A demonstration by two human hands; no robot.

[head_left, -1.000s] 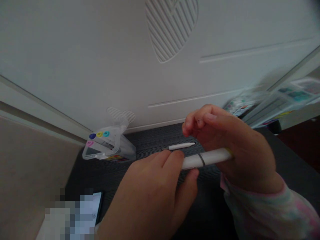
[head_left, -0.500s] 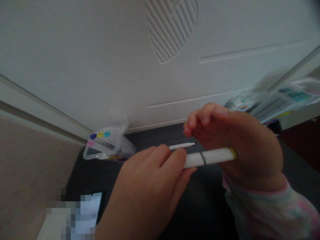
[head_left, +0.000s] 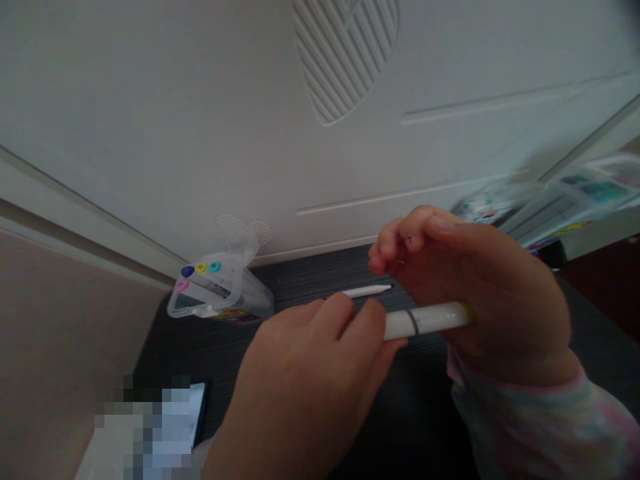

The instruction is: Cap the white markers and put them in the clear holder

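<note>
My left hand (head_left: 310, 367) is closed around a white marker (head_left: 430, 321) with a dark ring near its middle. The marker's yellow end presses against the palm of my right hand (head_left: 475, 287). That right hand is open, its fingers loosely curled and not wrapped round the marker. Behind my left hand a thin white pen (head_left: 367, 291) with a dark tip lies on the dark tabletop (head_left: 295, 280); part of it is hidden by my fingers.
A clear plastic case (head_left: 257, 293) with several coloured-end markers stands at the left. At the right is another clear case (head_left: 575, 200), a crumpled clear bag (head_left: 485, 203) beside it. A phone (head_left: 199, 407) lies front left. The white panel (head_left: 225, 133) rises behind the table.
My left hand has shifted slightly right with the marker, pushing its yellow end further against my right palm. My right hand has barely moved.
</note>
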